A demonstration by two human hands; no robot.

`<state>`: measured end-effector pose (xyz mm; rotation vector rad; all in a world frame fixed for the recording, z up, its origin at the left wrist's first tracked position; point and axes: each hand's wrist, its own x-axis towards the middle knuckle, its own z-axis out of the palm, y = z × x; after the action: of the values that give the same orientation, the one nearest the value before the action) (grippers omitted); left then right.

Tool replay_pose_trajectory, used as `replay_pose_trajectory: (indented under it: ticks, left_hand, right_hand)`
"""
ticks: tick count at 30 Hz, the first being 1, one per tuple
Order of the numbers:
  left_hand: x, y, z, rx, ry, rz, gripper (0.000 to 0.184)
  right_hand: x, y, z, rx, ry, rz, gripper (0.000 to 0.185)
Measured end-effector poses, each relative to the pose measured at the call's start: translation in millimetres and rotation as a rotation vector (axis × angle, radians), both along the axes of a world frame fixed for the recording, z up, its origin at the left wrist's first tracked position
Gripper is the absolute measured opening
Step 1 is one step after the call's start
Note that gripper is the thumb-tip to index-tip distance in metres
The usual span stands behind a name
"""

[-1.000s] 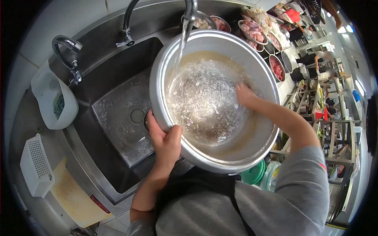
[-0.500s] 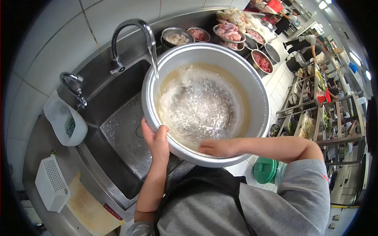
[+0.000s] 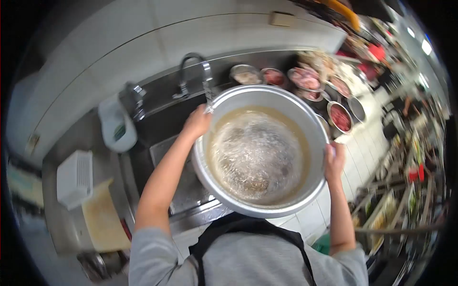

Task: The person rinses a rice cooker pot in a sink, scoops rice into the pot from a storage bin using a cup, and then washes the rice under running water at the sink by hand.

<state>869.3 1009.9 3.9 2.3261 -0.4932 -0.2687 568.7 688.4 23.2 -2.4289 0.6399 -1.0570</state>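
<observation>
A large round metal pot (image 3: 316, 136) with a thick rim fills the middle of the view, above the front of the sink. Swirling, cloudy water (image 3: 260, 152) stands in it; whatever lies beneath the surface is blurred. My left hand (image 3: 198, 123) is closed on the rim at the pot's left, right beside the stream from the curved faucet (image 3: 206, 71). On the opposite side, my right hand (image 3: 335, 162) grips the rim, its thumb uppermost and its other fingers partly hidden.
Bowls of raw meat (image 3: 305, 77) crowd the counter behind the pot. The steel sink (image 3: 183, 193) lies to the left, with a second faucet (image 3: 137, 102), a white plastic container (image 3: 114, 126), a white basket (image 3: 75, 178) and a cutting board (image 3: 102, 217). Shelving (image 3: 405, 205) stands at right.
My right hand has come out of the water and taken the pot's right rim. My left hand has shifted up along the rim toward the faucet. The camera view has turned.
</observation>
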Motion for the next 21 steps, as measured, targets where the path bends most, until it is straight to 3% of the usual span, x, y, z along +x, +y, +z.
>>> replay_pose_trajectory:
  ticks: [2,4,6,7,11,14,17,21]
  left_hand:
    - [-1.6,-0.7,0.6,0.019,-0.033,-0.016,0.044]
    - [3.1,-2.0,-9.1,0.03,-0.036,0.01,0.041]
    - [10.8,-6.0,-17.5,0.035,-0.054,0.03,0.04]
    - [10.1,-5.7,-17.6,0.019,-0.062,0.017,0.04]
    - [11.8,10.6,-45.4,-0.109,-0.119,0.029,0.039]
    - [-4.2,35.7,-83.2,-0.333,0.025,0.068,0.04]
    - [-28.2,46.8,-110.8,-0.631,0.131,0.135,0.041]
    - [-20.1,50.9,-176.6,-0.658,0.313,0.179,0.041]
  right_hand:
    - [-8.2,-15.5,-12.0,-0.163,0.029,-0.248,0.032]
    - [-13.3,-39.2,-36.2,0.579,0.037,-0.19,0.036]
    - [-13.8,-54.3,-49.6,1.357,-0.174,0.112,0.038]
    - [-13.0,-45.2,-41.0,1.434,-0.201,0.18,0.039]
    - [-2.3,-27.8,5.5,1.358,-0.293,0.293,0.04]
    - [24.1,-10.1,69.7,1.195,-0.313,0.431,0.033]
    - [62.3,22.8,131.1,1.246,-0.329,0.487,0.022]
    - [120.7,72.9,176.1,1.347,-0.267,0.64,0.012]
